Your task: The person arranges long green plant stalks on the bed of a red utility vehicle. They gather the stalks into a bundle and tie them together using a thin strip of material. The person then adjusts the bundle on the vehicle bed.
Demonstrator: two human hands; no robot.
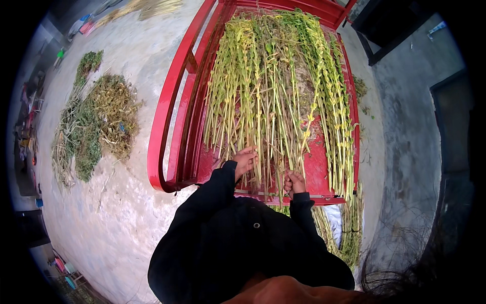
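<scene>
Long cut plant stalks (273,101), yellow-green with narrow pods or leaves, lie side by side on the red metal bed (316,178) of a cart. Their bare lower ends point toward me. At the near ends, my left hand (245,161) is closed on a few stalks, its fingertips partly hidden among them. Lower and to the right, my right hand (294,183) has its fingers curled in a pinch around thin stalk ends. A separate row of stalks (338,147) runs along the bed's right side, apart from both hands.
The cart's red side rail (158,137) rises on the left. Bundled stalks (352,233) stand below the bed's near right edge. Heaps of dried plants (114,116) lie on the concrete floor (121,202) to the left. A dark frame (377,48) stands at the far right.
</scene>
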